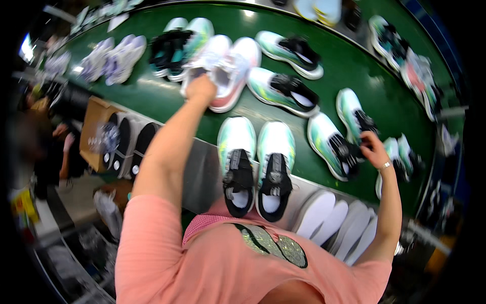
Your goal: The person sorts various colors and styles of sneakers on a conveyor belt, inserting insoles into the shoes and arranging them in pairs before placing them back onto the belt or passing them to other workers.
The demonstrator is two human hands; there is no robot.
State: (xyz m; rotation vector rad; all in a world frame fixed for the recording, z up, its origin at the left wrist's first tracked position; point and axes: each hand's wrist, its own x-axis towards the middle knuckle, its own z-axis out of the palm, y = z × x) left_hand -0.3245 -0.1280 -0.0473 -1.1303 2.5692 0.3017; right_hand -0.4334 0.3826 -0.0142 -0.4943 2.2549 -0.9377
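My left hand (201,90) reaches over the belt to a white and pink sneaker (215,50), its fingers closed at the heel opening and partly hidden inside. The matching white and pink sneaker (242,66) stands against it on the right. Out to the right, my right hand (373,150) has its fingers bent round the black heel collar of a mint and white sneaker (350,109). Its mate, another mint sneaker (326,142), lies just left of it. Close to my body, two mint and black sneakers (237,152) (276,157) sit side by side, toes away, at the belt's near edge.
The green conveyor belt (167,109) carries several more sneakers, including a white and lilac pair (124,58). White insoles (316,213) stand in a row below its near edge. At left are a cardboard box (96,134), dark insoles (144,144) and another person's arm (65,157).
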